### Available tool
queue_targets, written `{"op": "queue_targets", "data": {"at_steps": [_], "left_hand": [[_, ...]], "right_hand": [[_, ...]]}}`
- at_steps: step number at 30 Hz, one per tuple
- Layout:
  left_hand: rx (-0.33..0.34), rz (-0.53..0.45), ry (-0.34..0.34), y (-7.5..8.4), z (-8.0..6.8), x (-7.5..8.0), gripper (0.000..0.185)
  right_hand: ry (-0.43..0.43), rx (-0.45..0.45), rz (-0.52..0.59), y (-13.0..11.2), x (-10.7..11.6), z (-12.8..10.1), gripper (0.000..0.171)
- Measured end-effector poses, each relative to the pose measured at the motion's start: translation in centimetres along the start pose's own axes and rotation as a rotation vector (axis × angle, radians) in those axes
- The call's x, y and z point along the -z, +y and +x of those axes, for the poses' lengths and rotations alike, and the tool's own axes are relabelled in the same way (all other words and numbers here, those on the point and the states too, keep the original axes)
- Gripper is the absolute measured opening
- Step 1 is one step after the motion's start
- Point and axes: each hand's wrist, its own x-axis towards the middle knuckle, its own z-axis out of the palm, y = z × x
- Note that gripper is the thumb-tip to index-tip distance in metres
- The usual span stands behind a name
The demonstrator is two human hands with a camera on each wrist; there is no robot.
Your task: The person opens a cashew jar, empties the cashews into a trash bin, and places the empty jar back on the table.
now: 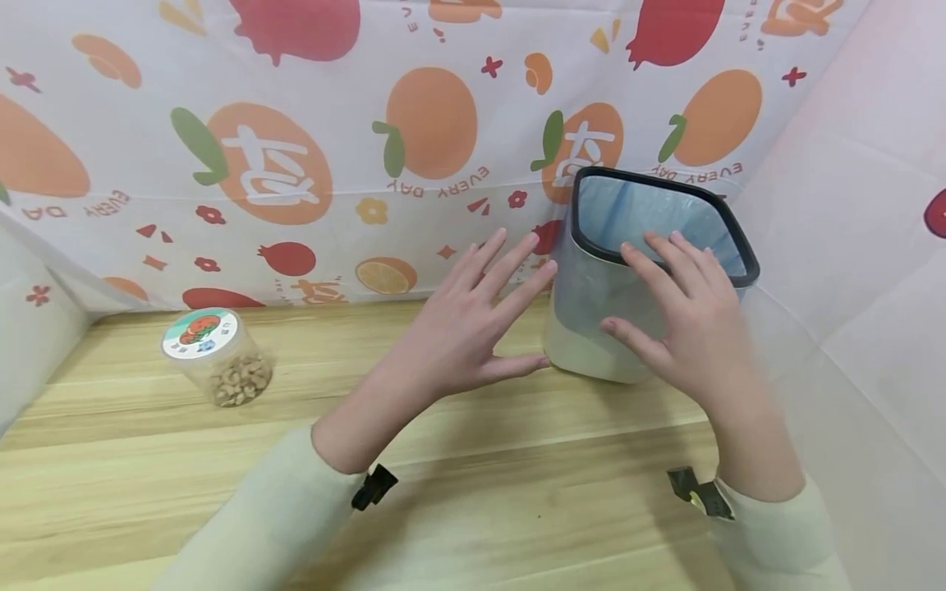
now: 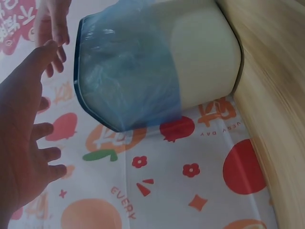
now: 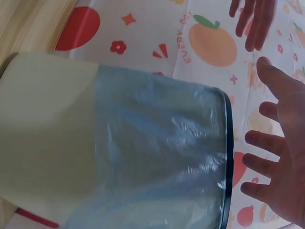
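A cream trash can (image 1: 602,328) stands upright at the right of the table, against the printed cloth. A blue plastic bag (image 3: 162,148) lines it, folded down over the outside of the upper half, with a black rim ring (image 1: 665,182) around the mouth. My left hand (image 1: 473,320), fingers spread and holding nothing, hovers to the left of the can. In front of the can's right side, my right hand (image 1: 691,328) is raised with its fingers apart, overlapping the rim in the head view. Both wrist views show the fingers apart from the bag.
A clear jar (image 1: 240,373) of nuts with a tomato-printed lid sits at the left on the wooden table (image 1: 473,509). A fruit-patterned cloth (image 1: 355,164) hangs behind, and a pale sheet (image 1: 865,246) closes off the right side.
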Motion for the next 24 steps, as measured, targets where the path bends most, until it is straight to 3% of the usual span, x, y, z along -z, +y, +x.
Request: {"op": "queue_targets", "data": {"at_steps": [9, 15, 24], "left_hand": [[-0.017, 0.01, -0.019, 0.1, 1.9, -0.8, 0.092], [-0.025, 0.003, -0.018, 0.0, 3.0, -1.5, 0.085], [-0.008, 0.002, -0.087, 0.0, 4.7, -2.8, 0.078]], "right_hand": [[-0.017, -0.001, -0.049, 1.5, 0.5, 0.0, 0.074], [-0.057, -0.034, -0.063, 2.3, 0.5, -0.2, 0.07], [-0.065, -0.094, -0.045, 3.4, 0.8, -0.7, 0.059]]}}
